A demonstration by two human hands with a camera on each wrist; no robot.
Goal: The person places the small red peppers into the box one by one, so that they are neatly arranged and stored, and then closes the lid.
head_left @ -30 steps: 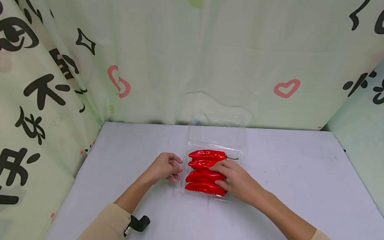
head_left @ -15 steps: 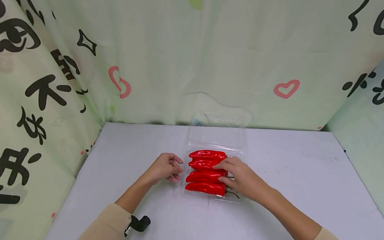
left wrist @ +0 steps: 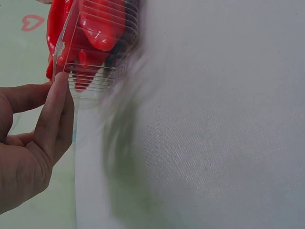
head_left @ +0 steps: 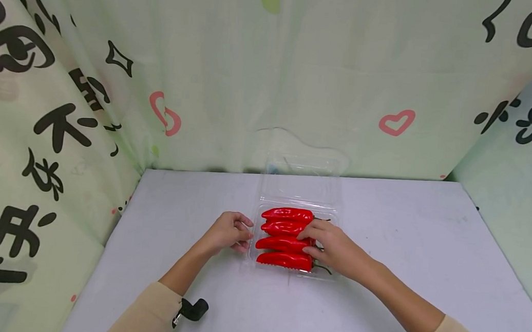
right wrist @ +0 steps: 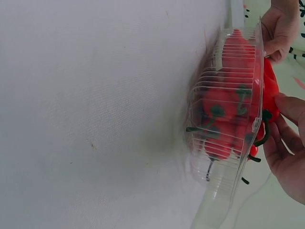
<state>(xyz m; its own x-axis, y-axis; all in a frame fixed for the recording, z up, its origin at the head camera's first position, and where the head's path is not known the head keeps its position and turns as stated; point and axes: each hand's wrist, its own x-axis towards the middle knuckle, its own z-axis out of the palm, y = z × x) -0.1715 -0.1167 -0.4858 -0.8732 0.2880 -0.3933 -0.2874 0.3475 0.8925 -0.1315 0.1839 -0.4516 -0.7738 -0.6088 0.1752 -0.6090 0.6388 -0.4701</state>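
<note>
A clear plastic clamshell box (head_left: 251, 257) lies open on the table, several red chili peppers (head_left: 283, 260) with green stems packed in it side by side. My left hand (head_left: 230, 231) pinches the left rim of the box; in the left wrist view, thumb and fingers meet at the rim above the ribbed wall (left wrist: 93, 76). My right hand (head_left: 332, 247) grips the stem end of the third red chili pepper from the back (head_left: 276, 244), between thumb and fingers. In the right wrist view, more peppers (right wrist: 219, 105) show through the wall beneath the top layer.
The transparent lid (head_left: 299, 189) leans back toward the pale green curtain (head_left: 327, 88) behind the table. A white tabletop (head_left: 405, 227) stretches to both sides of the box. Black wrist camera mounts (head_left: 193, 309) hang below the sleeves.
My right hand has shifted a little to the right from where it was a second ago. The gripped chili pepper has slid slightly left. My left hand stays at the rim.
</note>
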